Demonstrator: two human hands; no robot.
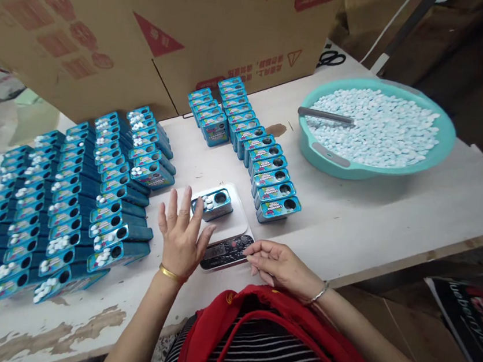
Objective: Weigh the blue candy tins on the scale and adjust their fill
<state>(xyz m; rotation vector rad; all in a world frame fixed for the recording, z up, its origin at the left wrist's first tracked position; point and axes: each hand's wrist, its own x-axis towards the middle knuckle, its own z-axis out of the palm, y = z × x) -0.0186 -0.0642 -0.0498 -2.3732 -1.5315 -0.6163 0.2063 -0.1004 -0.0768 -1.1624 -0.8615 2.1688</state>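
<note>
A small white digital scale [237,215] with a dark display panel lies in the middle of the table. On its plate rests a blue candy tin [217,208] with white candies on top beside its dark round opening. My left hand [183,229], fingers spread, hovers at the left side of this tin; I cannot tell whether it touches. My right hand [278,262] is at the right end of the display panel, thumb and fingers drawn together. Whatever may be between those fingertips is too small to make out.
Rows of blue tins [67,196], many topped with white candies, fill the left. Another line of tins [269,169] runs behind the scale. A turquoise basin [356,172] of white candies, with a grey-handled tool [325,115], stands right. A large cardboard box [223,33] blocks the back.
</note>
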